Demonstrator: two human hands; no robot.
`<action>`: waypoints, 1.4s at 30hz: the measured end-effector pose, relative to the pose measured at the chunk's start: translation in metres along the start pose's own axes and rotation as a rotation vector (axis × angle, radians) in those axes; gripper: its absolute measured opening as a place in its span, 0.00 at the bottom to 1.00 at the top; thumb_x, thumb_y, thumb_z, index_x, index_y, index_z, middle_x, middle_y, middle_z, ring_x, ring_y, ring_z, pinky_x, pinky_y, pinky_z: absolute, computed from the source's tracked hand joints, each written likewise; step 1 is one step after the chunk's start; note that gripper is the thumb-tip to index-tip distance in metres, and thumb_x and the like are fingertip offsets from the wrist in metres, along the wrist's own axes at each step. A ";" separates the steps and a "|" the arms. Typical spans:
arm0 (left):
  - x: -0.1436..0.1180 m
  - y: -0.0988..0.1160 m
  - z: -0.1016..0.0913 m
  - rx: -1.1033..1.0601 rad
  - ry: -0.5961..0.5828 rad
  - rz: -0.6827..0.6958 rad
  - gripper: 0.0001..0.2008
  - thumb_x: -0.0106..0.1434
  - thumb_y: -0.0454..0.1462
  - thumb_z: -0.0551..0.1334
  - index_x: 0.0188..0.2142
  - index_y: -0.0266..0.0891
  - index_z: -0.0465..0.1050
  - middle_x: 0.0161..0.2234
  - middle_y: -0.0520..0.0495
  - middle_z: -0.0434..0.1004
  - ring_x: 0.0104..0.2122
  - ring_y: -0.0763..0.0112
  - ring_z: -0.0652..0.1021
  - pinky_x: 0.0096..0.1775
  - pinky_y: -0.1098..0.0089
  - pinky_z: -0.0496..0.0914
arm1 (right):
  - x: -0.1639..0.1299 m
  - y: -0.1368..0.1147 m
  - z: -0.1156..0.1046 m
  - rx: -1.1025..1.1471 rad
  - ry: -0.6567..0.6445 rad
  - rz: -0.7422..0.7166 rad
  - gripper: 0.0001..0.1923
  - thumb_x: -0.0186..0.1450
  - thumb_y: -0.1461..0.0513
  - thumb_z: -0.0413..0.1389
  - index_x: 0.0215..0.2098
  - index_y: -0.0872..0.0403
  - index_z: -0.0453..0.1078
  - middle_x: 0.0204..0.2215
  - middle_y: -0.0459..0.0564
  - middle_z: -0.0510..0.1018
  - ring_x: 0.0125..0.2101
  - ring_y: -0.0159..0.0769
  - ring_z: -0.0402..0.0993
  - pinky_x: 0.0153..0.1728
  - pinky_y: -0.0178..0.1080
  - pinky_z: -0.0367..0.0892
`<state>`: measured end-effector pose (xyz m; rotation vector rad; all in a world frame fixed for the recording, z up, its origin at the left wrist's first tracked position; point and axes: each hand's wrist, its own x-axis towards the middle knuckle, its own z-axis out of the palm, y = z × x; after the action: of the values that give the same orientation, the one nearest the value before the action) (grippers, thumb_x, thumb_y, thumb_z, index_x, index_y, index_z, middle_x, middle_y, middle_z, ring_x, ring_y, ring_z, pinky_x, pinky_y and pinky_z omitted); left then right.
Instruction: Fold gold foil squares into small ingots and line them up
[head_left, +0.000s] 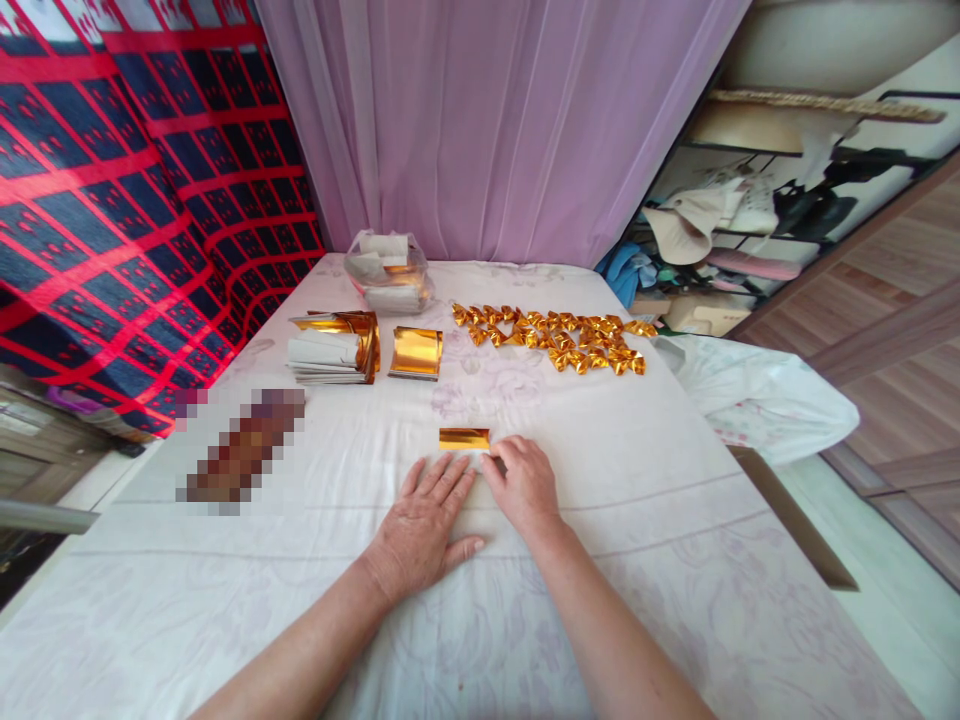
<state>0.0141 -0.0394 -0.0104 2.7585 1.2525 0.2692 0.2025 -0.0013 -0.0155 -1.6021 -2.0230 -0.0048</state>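
Note:
A small sheet of gold foil paper (463, 439) lies on the tablecloth in front of me, showing as a narrow shiny strip. My left hand (424, 510) rests flat, palm down, with fingers spread and fingertips at the strip's near edge. At the right end of the paper, my right hand (523, 482) has its thumb and bent index finger closed on the corner. Beyond my hands sits a small pile of gold foil sheets (417, 352). To its left stands a thicker stack of foil paper (330, 350) with pale backs showing.
Several folded gold foil pieces (570, 335) lie in rows at the far right. A clear plastic bag (388, 272) of foil paper stands at the back. The patterned tablecloth (360, 630) covers the table. A white plastic bag (765, 395) hangs beside its right edge. A blurred patch (247, 450) hides something on the left.

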 end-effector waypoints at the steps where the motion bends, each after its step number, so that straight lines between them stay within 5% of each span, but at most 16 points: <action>1: 0.000 0.000 0.000 0.001 -0.001 0.000 0.38 0.66 0.58 0.50 0.67 0.38 0.49 0.67 0.40 0.51 0.66 0.52 0.54 0.63 0.49 0.48 | 0.000 0.000 0.000 0.000 0.004 0.002 0.07 0.64 0.61 0.55 0.28 0.52 0.69 0.28 0.48 0.74 0.32 0.38 0.68 0.36 0.39 0.58; 17: 0.000 -0.001 0.001 -0.015 0.018 0.000 0.39 0.66 0.58 0.49 0.68 0.40 0.47 0.67 0.40 0.52 0.66 0.53 0.53 0.63 0.49 0.47 | -0.002 0.001 0.004 0.038 0.043 0.039 0.06 0.66 0.60 0.52 0.39 0.53 0.69 0.34 0.51 0.76 0.37 0.40 0.70 0.40 0.40 0.61; 42: 0.001 0.002 -0.001 -0.006 0.001 -0.017 0.39 0.65 0.59 0.49 0.66 0.38 0.51 0.67 0.41 0.54 0.65 0.52 0.56 0.63 0.49 0.47 | -0.014 0.000 -0.010 0.106 0.012 -0.033 0.11 0.66 0.63 0.52 0.37 0.50 0.77 0.36 0.50 0.76 0.38 0.38 0.69 0.43 0.40 0.64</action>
<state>0.0158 -0.0395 -0.0088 2.7414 1.2728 0.2720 0.2084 -0.0169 -0.0125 -1.5004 -2.0058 0.0789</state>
